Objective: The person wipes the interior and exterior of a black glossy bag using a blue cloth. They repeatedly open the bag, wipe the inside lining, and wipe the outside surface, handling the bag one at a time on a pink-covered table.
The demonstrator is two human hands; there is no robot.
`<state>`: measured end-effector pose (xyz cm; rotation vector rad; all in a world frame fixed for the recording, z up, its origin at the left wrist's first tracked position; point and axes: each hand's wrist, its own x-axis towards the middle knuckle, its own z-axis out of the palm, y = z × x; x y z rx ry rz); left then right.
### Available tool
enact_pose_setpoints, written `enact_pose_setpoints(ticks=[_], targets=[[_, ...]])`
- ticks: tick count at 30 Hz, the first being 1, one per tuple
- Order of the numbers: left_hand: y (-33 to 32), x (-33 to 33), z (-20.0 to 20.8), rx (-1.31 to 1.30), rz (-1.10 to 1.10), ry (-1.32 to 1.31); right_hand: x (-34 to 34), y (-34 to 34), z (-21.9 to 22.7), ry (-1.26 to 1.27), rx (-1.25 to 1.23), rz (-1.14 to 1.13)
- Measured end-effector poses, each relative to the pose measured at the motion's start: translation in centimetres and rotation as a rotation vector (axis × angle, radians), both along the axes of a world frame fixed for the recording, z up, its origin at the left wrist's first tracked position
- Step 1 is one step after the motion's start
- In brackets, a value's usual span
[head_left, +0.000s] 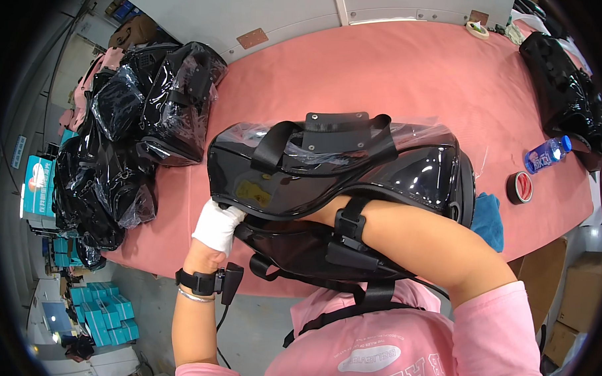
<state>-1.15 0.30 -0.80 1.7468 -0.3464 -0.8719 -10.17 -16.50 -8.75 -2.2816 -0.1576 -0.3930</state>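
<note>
A glossy black duffel bag [393, 178] lies across the table in front of me, its mouth gaping on my side. Clear plastic film [333, 157] covers part of its top, under black webbing handles [273, 146] and a dark handle wrap [337, 130]. My left hand [217, 227], in a white glove, is closed on the bag's edge at the left end of the opening; its fingertips are partly hidden. My right forearm [409, 234] reaches into the opening, so the bag hides that hand and anything in it. Each wrist wears a black strapped device.
Several film-wrapped black bags [178, 99] are heaped at the left of the pink-covered table [297, 75]. At the right are a blue cloth [488, 222], a tape roll [520, 187], a capped bottle [547, 155] and another black bag [559, 86]. Teal boxes [106, 314] stand lower left.
</note>
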Motion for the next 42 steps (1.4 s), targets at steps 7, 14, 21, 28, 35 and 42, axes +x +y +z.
enact_pose_setpoints(ticks=[7, 14, 21, 28, 35, 42], targets=[[0.5, 0.4, -0.9, -0.074, -0.023, -0.010, 0.3, -0.7, -2.0, -0.333, -0.341, -0.066], [0.6, 0.5, -1.5, -0.051, 0.019, -0.010, 0.6, 0.5, -2.1, -0.194, -0.007, -0.129], [-0.1, -0.1, -0.9, -0.046, 0.042, -0.030, -0.2, -2.0, 1.9, 0.046, -0.720, 0.029], [-0.4, 0.7, -1.4, -0.062, 0.039, 0.006, -0.9, -2.3, 3.3, 0.175, 0.006, 0.107], [-1.3, -0.1, -0.9, -0.041, 0.058, -0.035, -1.9, -3.0, 6.3, 0.608, 0.251, 0.015], [-2.1, -0.3, -0.4, -0.022, 0.102, -0.013, -2.2, -3.5, 5.4, 0.401, 0.045, 0.078]])
